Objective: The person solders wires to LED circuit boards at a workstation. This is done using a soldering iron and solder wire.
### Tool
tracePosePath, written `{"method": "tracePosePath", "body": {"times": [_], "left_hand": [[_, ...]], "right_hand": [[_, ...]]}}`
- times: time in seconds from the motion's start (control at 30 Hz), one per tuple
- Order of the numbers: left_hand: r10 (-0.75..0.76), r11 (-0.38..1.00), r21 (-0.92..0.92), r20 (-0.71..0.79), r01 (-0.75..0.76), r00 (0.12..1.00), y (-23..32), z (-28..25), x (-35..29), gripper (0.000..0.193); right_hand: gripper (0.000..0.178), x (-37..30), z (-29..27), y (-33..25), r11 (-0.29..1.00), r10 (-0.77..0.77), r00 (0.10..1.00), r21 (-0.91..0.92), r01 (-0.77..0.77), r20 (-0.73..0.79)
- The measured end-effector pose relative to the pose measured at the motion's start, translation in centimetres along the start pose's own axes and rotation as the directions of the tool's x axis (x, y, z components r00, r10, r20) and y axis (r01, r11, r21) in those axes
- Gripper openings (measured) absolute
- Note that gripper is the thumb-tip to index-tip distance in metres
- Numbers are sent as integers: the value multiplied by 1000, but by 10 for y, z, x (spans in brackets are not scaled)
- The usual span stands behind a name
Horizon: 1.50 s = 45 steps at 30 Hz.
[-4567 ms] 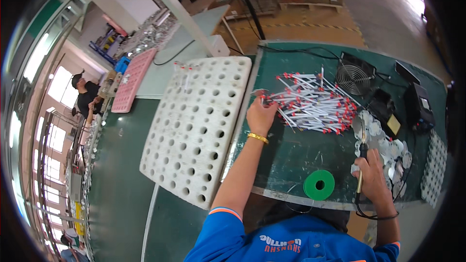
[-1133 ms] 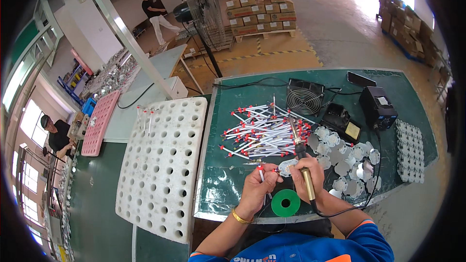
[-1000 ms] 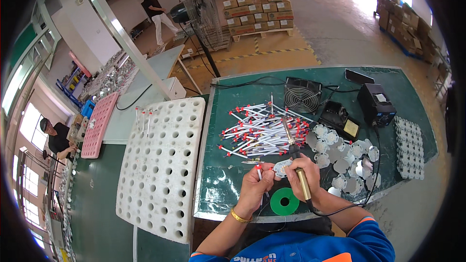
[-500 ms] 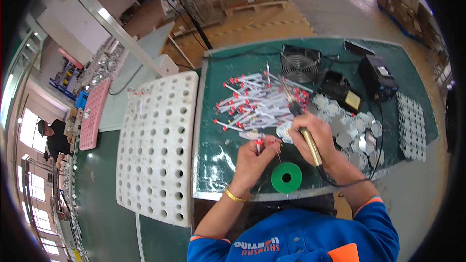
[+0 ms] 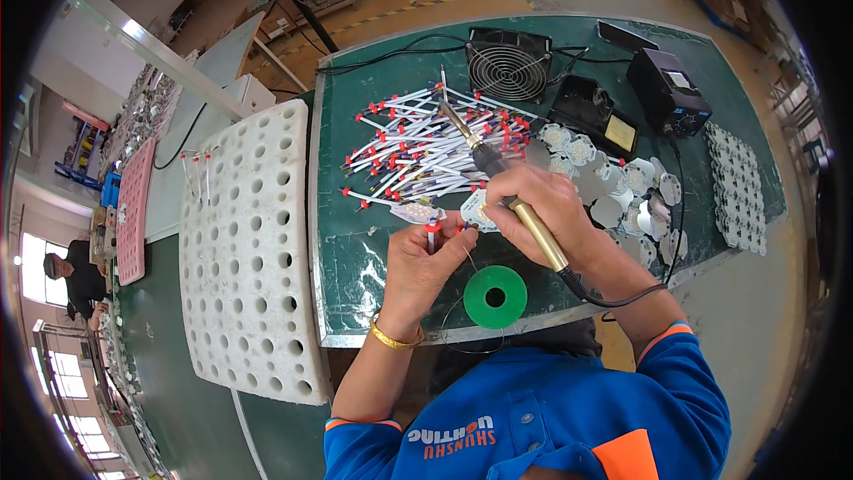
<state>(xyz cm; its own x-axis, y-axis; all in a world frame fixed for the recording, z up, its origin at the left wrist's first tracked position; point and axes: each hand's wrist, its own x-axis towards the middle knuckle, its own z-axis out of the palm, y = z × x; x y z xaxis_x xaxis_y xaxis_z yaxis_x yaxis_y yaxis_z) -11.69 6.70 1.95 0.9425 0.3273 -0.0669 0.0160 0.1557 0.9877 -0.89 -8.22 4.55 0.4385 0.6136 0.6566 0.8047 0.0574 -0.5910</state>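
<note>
From afar I saw the right hand (image 5: pixel 553 206) curled round a soldering iron (image 5: pixel 538 236), fingertips at a white disc (image 5: pixel 474 206), the left hand (image 5: pixel 410 268) pinched on a red-collared white tube (image 5: pixel 433 237), a green spool (image 5: pixel 513 313) near them on the bench (image 5: pixel 353 289), a tube heap (image 5: pixel 413 149) beyond.

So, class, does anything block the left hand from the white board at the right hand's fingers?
Nothing visible does: the left hand is close beside the white board; whether they touch is unclear.

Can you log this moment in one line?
Left hand: tube | Right hand: soldering iron | Between hands: disc | Nearby: green spool, tube pile
</note>
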Motion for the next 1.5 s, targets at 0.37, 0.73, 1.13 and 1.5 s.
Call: {"method": "tracePosePath", "body": {"times": [0.37,0.73,1.13,1.5], "left_hand": [[-10,964,264,45,-2,999,7,-8,-1,17],[-8,986,167,60,-2,998,1,-13,-6,20],[-57,985,165,70,45,996,5,-10,-10,19],[4,997,-70,-173,-16,985,23,2,-26,18]], "right_hand": [[25,-1,1,-2,1000,16,997,13,-17,73],[27,2,8,-8,996,42,997,73,-46,64],[26,-1,8,-6,992,26,999,121,-30,39],[31,-45,-30,-29,985,-144,980,78,156,-134]]}}
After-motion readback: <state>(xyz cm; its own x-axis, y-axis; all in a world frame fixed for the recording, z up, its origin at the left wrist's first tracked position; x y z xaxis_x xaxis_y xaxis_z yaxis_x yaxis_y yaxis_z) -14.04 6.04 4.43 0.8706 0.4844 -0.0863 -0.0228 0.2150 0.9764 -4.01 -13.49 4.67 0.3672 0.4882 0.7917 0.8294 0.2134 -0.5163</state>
